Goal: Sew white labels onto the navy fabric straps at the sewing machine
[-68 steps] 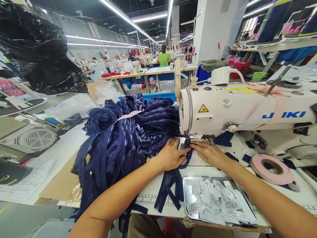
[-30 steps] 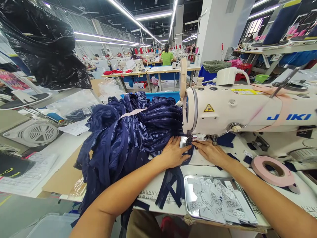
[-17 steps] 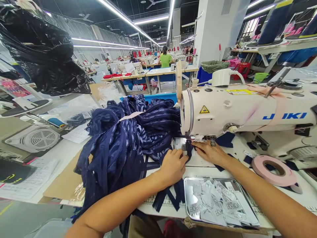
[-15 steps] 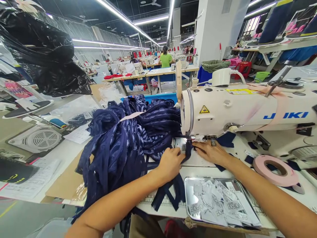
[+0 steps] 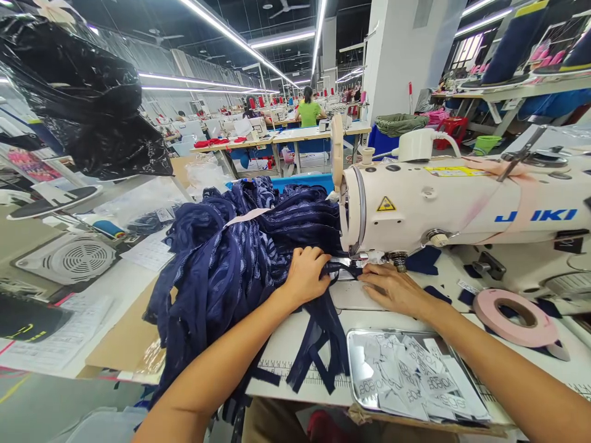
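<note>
My left hand [image 5: 308, 274] is closed on a navy fabric strip [image 5: 339, 267], left of the sewing machine's needle area. The strip runs across the metal plate to the presser foot [image 5: 361, 256]. Just right of the foot, my right hand [image 5: 394, 288] has its fingertips on the strip's other end; the exact grip is partly hidden. A large heap of navy garments [image 5: 226, 258] with wavy pale-blue patterning lies left of the white sewing machine [image 5: 415, 203]. Loose navy straps [image 5: 318, 344] hang down below my left hand over the table's printed ruler.
A metal tray [image 5: 353, 369] of white printed labels sits at the front edge, below my right forearm. Right of it lies a pink tape roll [image 5: 514, 317]. Navy scraps [image 5: 422, 261] lie beneath the machine arm. A black plastic bag [image 5: 87, 98] hangs upper left. A person in green [image 5: 308, 111] sits farther back.
My left hand has moved left and up from the needle plate, drawing the strip out sideways. My right hand stays by the presser foot, slightly lower. The view has shifted a little.
</note>
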A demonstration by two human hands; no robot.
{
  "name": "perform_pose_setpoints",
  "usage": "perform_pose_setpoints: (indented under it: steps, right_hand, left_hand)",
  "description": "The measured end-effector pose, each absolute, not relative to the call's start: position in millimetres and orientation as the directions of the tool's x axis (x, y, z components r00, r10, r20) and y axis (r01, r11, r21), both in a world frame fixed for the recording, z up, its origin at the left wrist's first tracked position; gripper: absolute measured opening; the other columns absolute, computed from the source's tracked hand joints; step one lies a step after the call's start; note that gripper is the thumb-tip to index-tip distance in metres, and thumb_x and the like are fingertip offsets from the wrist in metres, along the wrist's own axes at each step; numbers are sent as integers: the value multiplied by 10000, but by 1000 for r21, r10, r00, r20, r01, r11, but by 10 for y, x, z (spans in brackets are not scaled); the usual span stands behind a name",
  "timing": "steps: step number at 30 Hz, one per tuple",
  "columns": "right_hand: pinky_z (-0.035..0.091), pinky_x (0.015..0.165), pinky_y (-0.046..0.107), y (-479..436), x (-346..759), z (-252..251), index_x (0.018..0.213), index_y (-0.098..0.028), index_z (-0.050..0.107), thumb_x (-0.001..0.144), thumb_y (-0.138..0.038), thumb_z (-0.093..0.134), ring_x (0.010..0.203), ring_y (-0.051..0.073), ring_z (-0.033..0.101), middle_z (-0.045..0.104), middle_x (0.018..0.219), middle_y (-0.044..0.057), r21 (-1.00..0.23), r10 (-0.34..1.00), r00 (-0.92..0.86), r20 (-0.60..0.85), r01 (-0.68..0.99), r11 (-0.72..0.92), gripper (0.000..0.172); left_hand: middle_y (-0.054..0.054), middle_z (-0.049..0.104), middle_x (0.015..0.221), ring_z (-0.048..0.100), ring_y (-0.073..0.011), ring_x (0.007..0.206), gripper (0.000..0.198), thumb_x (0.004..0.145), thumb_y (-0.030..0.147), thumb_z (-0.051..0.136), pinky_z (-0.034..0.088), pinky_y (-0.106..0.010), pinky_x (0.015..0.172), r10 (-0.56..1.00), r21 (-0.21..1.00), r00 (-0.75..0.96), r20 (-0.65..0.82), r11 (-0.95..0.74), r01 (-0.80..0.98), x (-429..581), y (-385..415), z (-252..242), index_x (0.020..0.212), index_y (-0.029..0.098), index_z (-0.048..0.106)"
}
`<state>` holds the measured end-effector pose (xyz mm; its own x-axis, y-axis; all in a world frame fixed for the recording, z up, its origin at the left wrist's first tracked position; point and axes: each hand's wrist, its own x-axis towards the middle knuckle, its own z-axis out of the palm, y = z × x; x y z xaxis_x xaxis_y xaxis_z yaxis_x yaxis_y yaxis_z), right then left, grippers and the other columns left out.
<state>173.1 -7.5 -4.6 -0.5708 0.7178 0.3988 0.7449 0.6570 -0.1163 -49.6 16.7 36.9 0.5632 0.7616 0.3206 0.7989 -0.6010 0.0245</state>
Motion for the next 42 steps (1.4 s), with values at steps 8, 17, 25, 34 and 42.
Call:
perform_pose_setpoints:
  steps: [8,17,25,34,42]
  right_hand:
    - [507,792,327,-17,1742,-145,933,-200,649,828,-222,422,892,187,613,649,985,72,-231,705,-520,483,701,675,251]
    - [521,777,306,23,1748,-171,895,-197,667,801,-206,461,870,184,633,679,920,62,-279,693,-456,559,683,675,227]
    - [522,768,292,27,1773,-141,908,-198,669,807,-186,450,869,179,628,675,912,59,-285,683,-470,559,665,690,242]
    - [522,755,291,27,1787,-125,929,-187,672,811,-169,438,856,176,634,672,919,73,-289,668,-505,547,635,716,263]
    - [520,752,283,28,1786,-132,936,-183,667,821,-165,428,848,170,627,666,922,71,-286,665,-506,548,634,718,266]
  left_hand:
    - [-86,547,1139,435,-231,1057,284,873,199,394,278,-432,924,529,-243,775,347,-747,619,-301,45,250,1130,155,507]
    - [-64,555,873,457,-202,846,223,881,173,390,316,-346,685,585,-221,759,286,-731,646,-220,181,150,980,164,590]
    - [-53,567,857,447,-184,827,209,871,220,451,288,-331,673,535,-183,797,282,-785,592,-176,212,129,822,189,652]
    - [-25,588,838,442,-167,818,187,852,197,496,300,-303,674,551,-79,792,263,-806,587,-219,257,114,928,225,664]
    - [-22,588,866,449,-154,830,219,842,152,506,321,-282,680,538,-52,803,255,-822,567,-246,286,67,987,228,652]
